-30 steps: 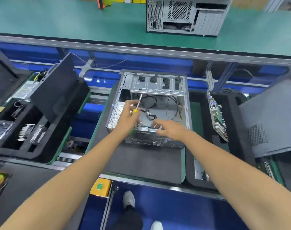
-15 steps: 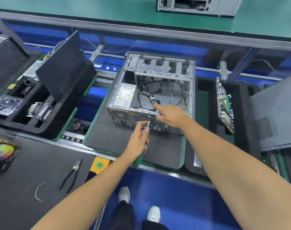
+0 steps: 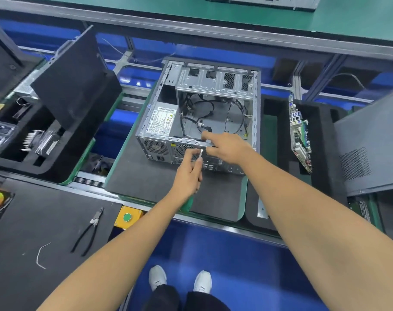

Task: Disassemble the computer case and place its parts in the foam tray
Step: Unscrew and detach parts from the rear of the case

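**Driver tip at rear panel**

Open silver steel computer case (image 3: 204, 113) sits on the dark mat. Left hand (image 3: 188, 173) grips a green-handled screwdriver (image 3: 200, 153), shaft pointing away into the case's near rear edge. Right hand (image 3: 227, 147) pinches that rim, just right of the tip, steadying it.

My two forearms are bare from the lower frame edge up to the wrists; no sleeves, no watch, no gloves on the left hand (image 3: 187, 173) or the right hand (image 3: 227, 148). Fingers carry no rings that I can make out. Below, I see dark trousers (image 3: 184, 299) and a pair of pale grey-white shoes (image 3: 158, 277), toes rounded.
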A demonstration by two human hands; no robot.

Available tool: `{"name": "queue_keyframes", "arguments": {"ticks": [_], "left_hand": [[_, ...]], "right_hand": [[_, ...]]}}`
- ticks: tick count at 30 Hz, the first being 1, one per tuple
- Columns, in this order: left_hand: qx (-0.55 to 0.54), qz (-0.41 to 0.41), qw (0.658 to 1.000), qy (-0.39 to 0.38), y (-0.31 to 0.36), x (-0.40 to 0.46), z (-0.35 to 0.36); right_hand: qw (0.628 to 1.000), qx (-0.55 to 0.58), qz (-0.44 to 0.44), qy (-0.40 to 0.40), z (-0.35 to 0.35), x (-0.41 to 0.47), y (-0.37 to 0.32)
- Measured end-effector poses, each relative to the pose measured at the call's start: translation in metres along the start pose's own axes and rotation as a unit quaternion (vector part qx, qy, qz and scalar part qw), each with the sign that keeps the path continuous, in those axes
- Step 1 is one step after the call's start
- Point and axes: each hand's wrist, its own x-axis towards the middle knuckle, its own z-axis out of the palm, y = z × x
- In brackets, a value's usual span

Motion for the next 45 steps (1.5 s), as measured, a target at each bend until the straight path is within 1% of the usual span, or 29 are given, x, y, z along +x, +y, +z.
{"name": "queue_keyframes", "arguments": {"ticks": [7,22,25,27,30,32,35,37,38,40,45], "left_hand": [[-0.036,-0.016,0.999,0.001,-0.003,0.001,-0.002],[-0.007,-0.004,1.000,-0.021,-0.006,0.007,-0.009],[-0.010,-0.012,1.000,-0.023,-0.005,0.006,-0.009],[-0.042,-0.033,0.998,-0.030,-0.003,0.006,-0.007],[-0.151,-0.086,0.984,-0.049,0.001,0.004,-0.004],[-0.229,-0.119,0.964,-0.061,0.005,0.002,-0.002],[-0.335,-0.153,0.925,-0.088,0.010,0.000,-0.001],[-0.379,-0.167,0.904,-0.104,0.014,-0.001,-0.002],[-0.388,-0.173,0.899,-0.108,0.017,-0.001,-0.003],[-0.371,-0.181,0.905,-0.100,0.021,0.000,-0.003],[-0.230,-0.172,0.957,-0.036,0.031,-0.001,0.006]], "right_hand": [[1.000,0.003,-0.004,0.007,-0.002,-0.001,-0.001],[1.000,0.008,0.001,0.004,0.000,0.001,0.002],[1.000,0.004,-0.001,0.001,0.000,0.002,0.001],[1.000,0.004,-0.001,0.003,0.000,0.001,0.001],[1.000,-0.001,-0.001,0.006,0.000,0.001,0.001],[1.000,-0.005,-0.001,0.008,0.000,0.001,0.000],[1.000,-0.006,-0.003,0.009,0.001,0.001,0.000],[1.000,-0.004,-0.001,0.010,0.000,0.001,0.000],[1.000,-0.005,-0.001,0.011,0.001,0.001,-0.001],[1.000,-0.008,-0.001,0.011,0.001,0.000,-0.001],[1.000,-0.013,-0.002,0.012,0.002,0.000,-0.001]]}}
